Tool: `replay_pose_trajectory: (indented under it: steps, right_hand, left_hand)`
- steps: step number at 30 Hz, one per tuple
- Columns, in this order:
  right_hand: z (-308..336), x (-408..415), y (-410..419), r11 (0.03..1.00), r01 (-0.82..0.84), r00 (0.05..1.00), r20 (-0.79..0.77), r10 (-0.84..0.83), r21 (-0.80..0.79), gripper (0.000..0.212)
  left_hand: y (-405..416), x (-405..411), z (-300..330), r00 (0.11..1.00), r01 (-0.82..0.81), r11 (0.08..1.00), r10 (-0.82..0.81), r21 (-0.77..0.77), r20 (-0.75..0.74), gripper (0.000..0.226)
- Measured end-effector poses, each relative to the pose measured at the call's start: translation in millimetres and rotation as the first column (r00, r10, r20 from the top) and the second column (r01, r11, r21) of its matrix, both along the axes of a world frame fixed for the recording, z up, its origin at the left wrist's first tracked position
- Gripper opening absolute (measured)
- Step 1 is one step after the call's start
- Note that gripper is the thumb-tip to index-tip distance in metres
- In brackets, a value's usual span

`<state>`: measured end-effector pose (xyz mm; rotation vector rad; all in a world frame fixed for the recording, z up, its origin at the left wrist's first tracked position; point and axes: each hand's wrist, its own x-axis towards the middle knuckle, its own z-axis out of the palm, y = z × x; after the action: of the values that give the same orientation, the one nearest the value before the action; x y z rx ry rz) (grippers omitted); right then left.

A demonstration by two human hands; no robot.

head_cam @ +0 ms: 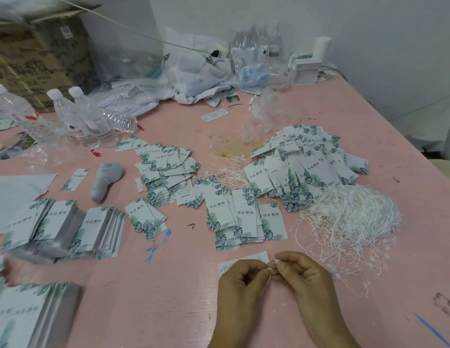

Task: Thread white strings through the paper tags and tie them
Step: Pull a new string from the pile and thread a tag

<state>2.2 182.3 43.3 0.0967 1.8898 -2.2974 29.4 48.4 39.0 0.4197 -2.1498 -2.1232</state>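
Both hands meet over table edge: left hand (240, 277) & right hand (298, 271) pinch ends of a white string (271, 268), prob to tie it; tag (244, 262) sits under/behind them; spare strings pile (349, 217) close by right hand for quick reach

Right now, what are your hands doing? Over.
Left hand and right hand pinching one white string together. Paper tag lies just behind. Nothing blocking. Over.
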Motion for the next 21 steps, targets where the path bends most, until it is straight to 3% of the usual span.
replay_pose_trajectory:
  steps: [4, 8, 21]
  right_hand:
    - [3.8, 1.8, -2.4, 1.0, 0.01, 1.0, -0.024, -0.01, 0.027, 0.026]
    - [4.1, 5.5, -4.1, 0.993, 0.009, 0.998, -0.066, -0.001, 0.119, 0.03]
    - [5.3, 6.7, -5.5, 0.981, 0.027, 0.995, -0.099, -0.008, 0.192, 0.031]
  left_hand:
    - [1.6, -0.3, 3.0, 0.999, -0.026, 0.999, 0.026, -0.02, -0.021, 0.014]
    - [1.2, -1.6, 3.5, 0.999, -0.044, 0.998, 0.043, -0.044, -0.014, 0.021]
    - [1.7, -3.0, 8.3, 1.0, -0.021, 0.997, 0.022, -0.076, 0.016, 0.025]
